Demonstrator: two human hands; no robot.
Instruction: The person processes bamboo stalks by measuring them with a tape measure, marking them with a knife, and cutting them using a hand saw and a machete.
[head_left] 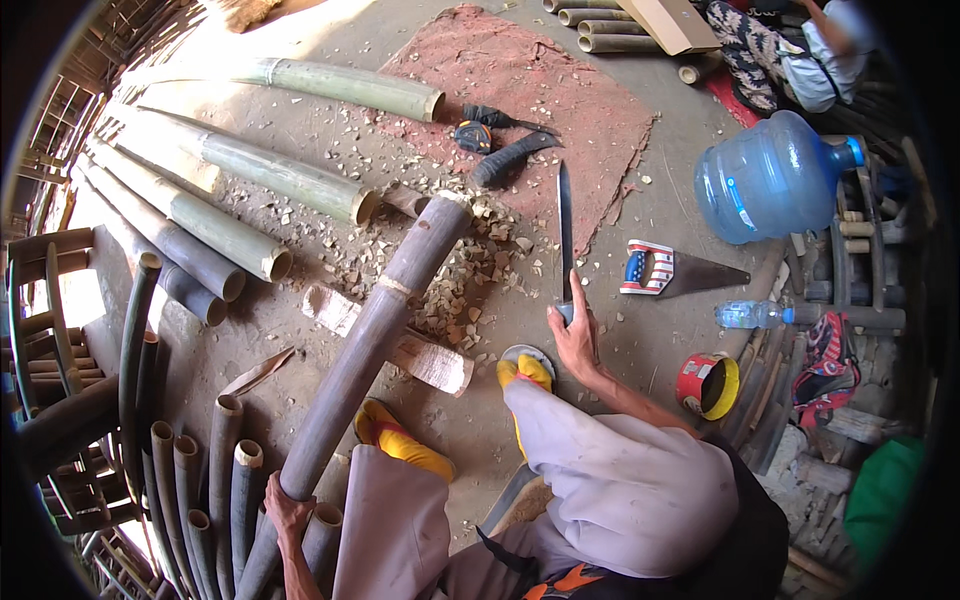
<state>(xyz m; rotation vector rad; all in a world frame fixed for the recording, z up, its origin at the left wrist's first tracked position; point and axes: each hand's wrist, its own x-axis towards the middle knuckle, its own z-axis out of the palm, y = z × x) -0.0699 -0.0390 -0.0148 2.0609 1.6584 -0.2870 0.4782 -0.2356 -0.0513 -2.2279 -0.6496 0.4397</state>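
The left hand (290,508) is closed around the lower part of a dark bamboo pole (343,400), which slants away over a split bamboo piece (435,362) on the floor. The pole should be stiff, fairly light for its length and rather slick — best gripped on the smooth stretch well below the cut end. The right hand (577,335) is wrapped around the handle of a long knife (566,215). Beyond the right forearm sits an open red-and-yellow tin (705,385), its inside too dark to read; farther off lie a small clear bottle (752,315) and a big blue jug (765,180), which looks empty.
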